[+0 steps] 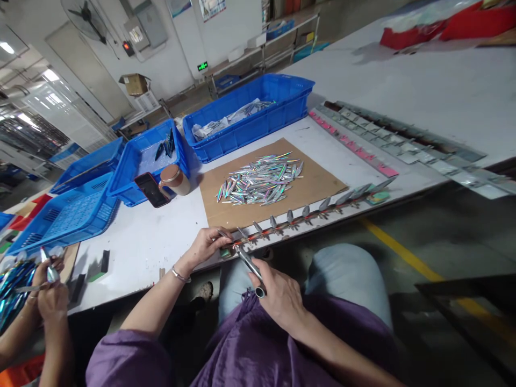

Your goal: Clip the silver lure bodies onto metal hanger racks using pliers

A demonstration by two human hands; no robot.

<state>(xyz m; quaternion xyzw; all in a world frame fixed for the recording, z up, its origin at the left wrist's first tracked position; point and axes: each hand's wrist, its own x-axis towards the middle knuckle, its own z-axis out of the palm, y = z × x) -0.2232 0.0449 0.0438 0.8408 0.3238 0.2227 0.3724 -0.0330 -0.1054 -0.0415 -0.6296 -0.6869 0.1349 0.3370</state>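
1. Along the near edge of the table (403, 91) runs a clip strip (306, 215) of upright lures. Its long axis goes left to right.
2. The loose lure pile (260, 180) lies on cardboard (318, 185) beyond the strip, ahead of both hands.
3. My left hand (207, 244) is nearer and pinches the end lure (221, 234).
4. My right hand (282, 301) grips a marker (250, 266), tip towards that end.
5. Whether the tip touches is too small to tell.

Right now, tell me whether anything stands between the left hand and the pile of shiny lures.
Almost nothing. The left hand rests on the rail at the table edge; between it and the lure pile lies bare cardboard. Only the rail's first upright lures stand close beside that path. The right hand holds a pen-like tool.
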